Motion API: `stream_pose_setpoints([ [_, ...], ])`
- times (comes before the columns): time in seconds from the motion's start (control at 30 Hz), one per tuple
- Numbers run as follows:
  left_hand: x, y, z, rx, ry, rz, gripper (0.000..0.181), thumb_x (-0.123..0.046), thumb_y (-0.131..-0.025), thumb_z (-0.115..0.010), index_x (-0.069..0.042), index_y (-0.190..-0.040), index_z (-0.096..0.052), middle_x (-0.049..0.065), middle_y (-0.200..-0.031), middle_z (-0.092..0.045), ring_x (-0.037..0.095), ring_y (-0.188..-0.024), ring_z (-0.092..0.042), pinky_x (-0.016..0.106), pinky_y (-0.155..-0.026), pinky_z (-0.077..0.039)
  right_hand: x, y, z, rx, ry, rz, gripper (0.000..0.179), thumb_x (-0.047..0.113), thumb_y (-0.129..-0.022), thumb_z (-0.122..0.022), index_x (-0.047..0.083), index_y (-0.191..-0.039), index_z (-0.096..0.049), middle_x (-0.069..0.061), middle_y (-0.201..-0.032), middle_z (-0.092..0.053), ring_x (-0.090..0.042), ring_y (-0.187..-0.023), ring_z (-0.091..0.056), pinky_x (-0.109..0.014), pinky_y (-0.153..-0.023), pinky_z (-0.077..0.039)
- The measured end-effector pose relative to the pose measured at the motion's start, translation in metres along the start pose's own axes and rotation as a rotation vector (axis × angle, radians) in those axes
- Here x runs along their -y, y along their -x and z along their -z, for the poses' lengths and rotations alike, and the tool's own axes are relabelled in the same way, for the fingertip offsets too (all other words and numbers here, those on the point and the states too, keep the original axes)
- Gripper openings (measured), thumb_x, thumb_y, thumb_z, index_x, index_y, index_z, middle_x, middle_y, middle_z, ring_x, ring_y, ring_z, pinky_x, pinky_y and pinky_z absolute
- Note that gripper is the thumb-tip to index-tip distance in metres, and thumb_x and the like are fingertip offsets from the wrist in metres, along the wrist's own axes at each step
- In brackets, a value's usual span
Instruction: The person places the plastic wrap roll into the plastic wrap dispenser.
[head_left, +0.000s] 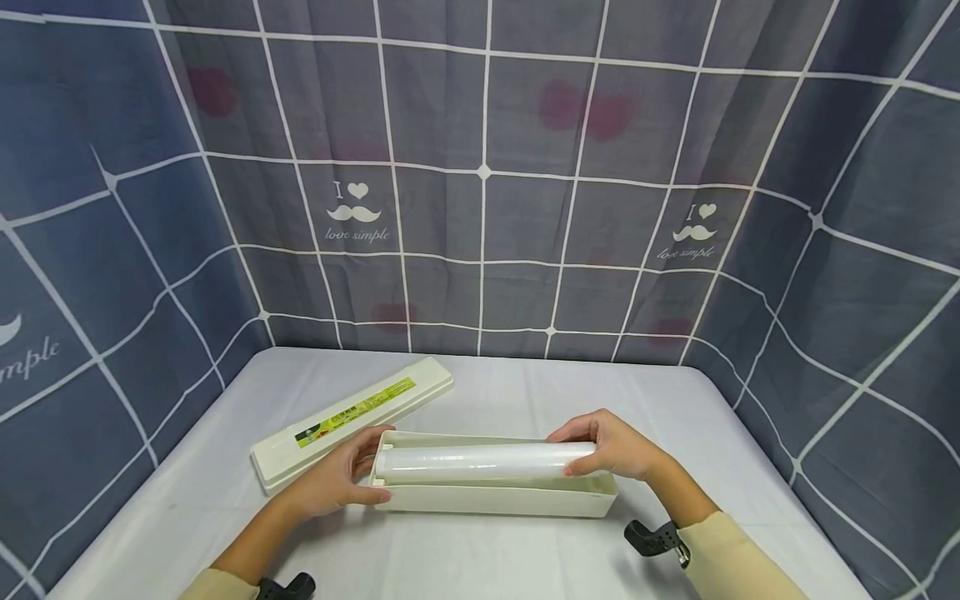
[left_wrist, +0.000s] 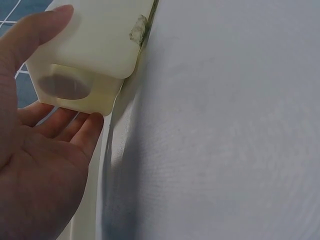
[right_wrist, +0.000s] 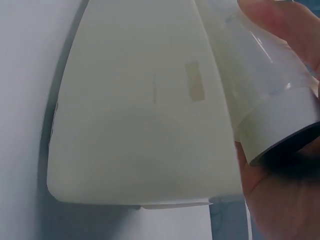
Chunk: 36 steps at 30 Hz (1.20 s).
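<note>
A long cream dispenser box (head_left: 495, 498) lies lengthwise on the white table, its top uncovered. Inside it sits a roll of cling film (head_left: 480, 461), the right end raised towards the box's rim. My right hand (head_left: 618, 446) grips that right end between thumb and fingers; the right wrist view shows the roll's dark open core end (right_wrist: 287, 145) beside the box. My left hand (head_left: 337, 475) holds the box's left end, its thumb (left_wrist: 52, 22) on the front wall and its fingertips against the end wall.
Behind the box, to the left, the long cream lid (head_left: 352, 421) with a green label lies at a slant on the table (head_left: 480, 558). Dark grid-patterned curtains (head_left: 450, 208) enclose the table at the back and both sides.
</note>
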<state>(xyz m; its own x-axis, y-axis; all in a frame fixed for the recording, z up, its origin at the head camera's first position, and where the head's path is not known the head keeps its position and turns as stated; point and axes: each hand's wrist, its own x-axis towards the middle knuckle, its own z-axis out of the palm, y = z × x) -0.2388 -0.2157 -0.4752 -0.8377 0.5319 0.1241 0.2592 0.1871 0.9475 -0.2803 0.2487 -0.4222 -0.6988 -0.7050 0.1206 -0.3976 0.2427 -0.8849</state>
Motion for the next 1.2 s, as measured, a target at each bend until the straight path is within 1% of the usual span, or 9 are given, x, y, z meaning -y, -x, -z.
stream_pose_setpoints([
  [0.07,0.000,0.000,0.000,0.003,0.002,-0.001,0.097,-0.004,-0.079,-0.086,0.007,-0.155,-0.026,0.028,-0.154,-0.037,-0.009,-0.129,-0.050,0.005,-0.109,-0.037,0.000,0.000,0.000,-0.002,0.011,0.019,0.040,0.005,-0.079,-0.086,0.000,-0.118,-0.074,-0.009,-0.112,-0.077,-0.010,-0.095,-0.072,-0.025,-0.081,-0.061],
  [0.17,-0.001,0.000,0.000,0.004,0.004,0.000,0.097,-0.004,-0.080,-0.086,0.007,-0.155,-0.026,0.029,-0.154,-0.037,-0.009,-0.129,-0.050,0.004,-0.108,-0.037,0.000,0.001,-0.001,-0.019,0.037,0.035,0.040,0.007,-0.079,-0.086,0.002,-0.117,-0.075,-0.011,-0.114,-0.075,-0.012,-0.095,-0.072,-0.027,-0.081,-0.062],
  [0.37,-0.001,0.000,0.001,0.008,0.005,0.000,0.096,-0.004,-0.080,-0.086,0.005,-0.155,-0.027,0.029,-0.153,-0.038,-0.008,-0.128,-0.051,0.005,-0.108,-0.038,-0.001,0.005,-0.004,-0.090,0.159,-0.022,0.039,0.017,-0.078,-0.090,0.008,-0.114,-0.078,-0.010,-0.111,-0.078,-0.008,-0.088,-0.071,-0.024,-0.077,-0.060],
  [0.47,0.000,0.000,0.001,0.016,0.009,-0.003,0.095,-0.002,-0.080,-0.085,0.004,-0.155,-0.027,0.029,-0.153,-0.037,-0.006,-0.128,-0.052,0.006,-0.108,-0.039,-0.002,0.007,-0.007,-0.106,0.208,-0.017,0.040,0.021,-0.077,-0.091,0.009,-0.113,-0.079,-0.009,-0.110,-0.078,-0.008,-0.090,-0.070,-0.024,-0.078,-0.060],
  [0.6,0.000,0.000,0.001,0.022,0.015,-0.003,0.095,-0.001,-0.081,-0.084,0.006,-0.156,-0.025,0.029,-0.153,-0.037,-0.006,-0.128,-0.052,0.006,-0.108,-0.039,-0.002,0.008,-0.008,-0.125,0.237,0.007,0.041,0.023,-0.077,-0.091,0.010,-0.113,-0.079,-0.008,-0.110,-0.077,-0.008,-0.093,-0.069,-0.024,-0.079,-0.060],
  [0.73,-0.001,0.000,0.001,0.021,0.013,-0.001,0.095,-0.002,-0.081,-0.084,0.006,-0.155,-0.026,0.030,-0.153,-0.037,-0.006,-0.128,-0.052,0.006,-0.108,-0.039,-0.003,0.010,-0.009,-0.146,0.256,-0.003,0.041,0.026,-0.076,-0.092,0.012,-0.113,-0.080,-0.006,-0.109,-0.078,-0.006,-0.091,-0.069,-0.022,-0.079,-0.060],
  [0.93,-0.001,0.000,0.001,0.020,0.013,-0.002,0.096,-0.002,-0.081,-0.085,0.006,-0.156,-0.026,0.029,-0.153,-0.037,-0.007,-0.128,-0.051,0.006,-0.108,-0.039,-0.005,0.011,-0.011,-0.161,0.278,-0.004,0.040,0.027,-0.076,-0.092,0.012,-0.111,-0.080,-0.005,-0.109,-0.079,-0.005,-0.092,-0.070,-0.022,-0.079,-0.060],
  [1.2,0.000,0.000,0.001,0.022,0.015,0.005,0.097,-0.004,-0.081,-0.085,0.006,-0.156,-0.024,0.031,-0.153,-0.037,-0.007,-0.127,-0.052,0.005,-0.107,-0.039,-0.004,0.012,-0.013,-0.167,0.324,-0.069,0.040,0.032,-0.074,-0.092,0.016,-0.110,-0.081,-0.002,-0.110,-0.079,-0.006,-0.097,-0.072,-0.022,-0.083,-0.060],
])
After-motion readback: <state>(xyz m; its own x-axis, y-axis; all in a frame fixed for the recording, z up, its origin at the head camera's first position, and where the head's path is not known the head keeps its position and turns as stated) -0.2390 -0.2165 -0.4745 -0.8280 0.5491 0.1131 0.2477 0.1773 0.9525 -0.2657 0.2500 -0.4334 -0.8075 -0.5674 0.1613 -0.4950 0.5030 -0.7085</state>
